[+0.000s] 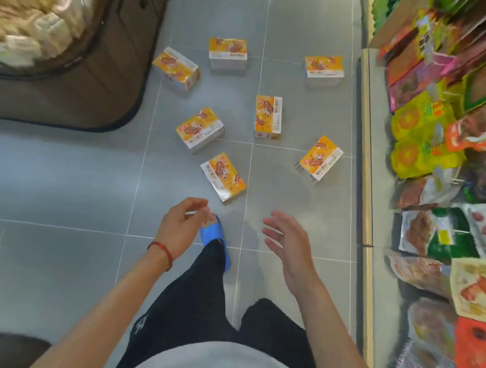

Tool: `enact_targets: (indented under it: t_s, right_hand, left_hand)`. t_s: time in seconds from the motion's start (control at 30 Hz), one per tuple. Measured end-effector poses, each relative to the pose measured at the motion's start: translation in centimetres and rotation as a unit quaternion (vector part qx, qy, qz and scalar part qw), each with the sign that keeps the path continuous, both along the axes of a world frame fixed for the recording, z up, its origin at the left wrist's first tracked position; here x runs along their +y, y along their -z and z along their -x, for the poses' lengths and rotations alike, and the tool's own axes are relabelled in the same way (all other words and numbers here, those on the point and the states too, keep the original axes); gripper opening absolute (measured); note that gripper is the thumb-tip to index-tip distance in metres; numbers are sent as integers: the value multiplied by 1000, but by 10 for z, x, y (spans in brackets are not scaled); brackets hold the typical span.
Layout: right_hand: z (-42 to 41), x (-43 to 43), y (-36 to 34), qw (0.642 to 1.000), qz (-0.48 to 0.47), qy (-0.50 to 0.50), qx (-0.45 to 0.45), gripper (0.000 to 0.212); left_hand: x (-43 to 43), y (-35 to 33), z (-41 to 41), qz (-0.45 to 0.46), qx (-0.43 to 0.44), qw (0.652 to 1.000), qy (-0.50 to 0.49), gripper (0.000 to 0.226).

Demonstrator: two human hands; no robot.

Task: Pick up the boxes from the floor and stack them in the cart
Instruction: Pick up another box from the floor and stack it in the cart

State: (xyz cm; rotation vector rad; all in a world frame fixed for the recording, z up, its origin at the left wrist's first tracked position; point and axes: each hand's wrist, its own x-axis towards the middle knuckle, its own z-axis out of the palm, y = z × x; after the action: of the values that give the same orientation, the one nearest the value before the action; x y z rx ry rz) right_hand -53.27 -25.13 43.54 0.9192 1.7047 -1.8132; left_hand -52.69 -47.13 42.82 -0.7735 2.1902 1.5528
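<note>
Several yellow-and-white boxes lie scattered on the grey tiled floor ahead of me. The nearest box (223, 176) is just beyond my hands, with another box (200, 129) up and left of it, and one box (319, 158) off to the right. Farther boxes include one box (268, 116) in the middle and one box (227, 52) at the back. My left hand (180, 226) hovers low with loosely curled fingers and holds nothing. My right hand (287, 239) is spread open and empty. No cart is visible.
A brown display stand (76, 84) piled with packaged goods fills the upper left. A shelf (368, 178) of colourful snack bags runs down the right side. My foot in a blue slipper (215, 240) is stepped forward under my left hand.
</note>
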Motion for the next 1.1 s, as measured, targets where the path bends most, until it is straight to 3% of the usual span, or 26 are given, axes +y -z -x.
enact_targets:
  t_s: [0.33, 0.67, 0.87, 1.03, 1.1]
  right_hand:
    - [129, -40, 115, 995, -9, 77, -62, 11]
    - [194, -55, 331, 985, -21, 104, -139, 10]
    - [208, -63, 470, 987, -75, 27, -142, 10]
    - [219, -67, 583, 975, -120, 32, -186, 45]
    - [225, -67, 621, 971, -109, 50, -208, 49]
  left_hand:
    - [-37, 120, 185, 34, -93, 995, 34, 23]
    - [-46, 326, 250, 79, -185, 975, 97, 24]
    - [-49, 449, 277, 125, -193, 968, 95, 26]
    - [-56, 542, 303, 189, -151, 960, 139, 49]
    - [-56, 570, 321, 201, -138, 958, 152, 65]
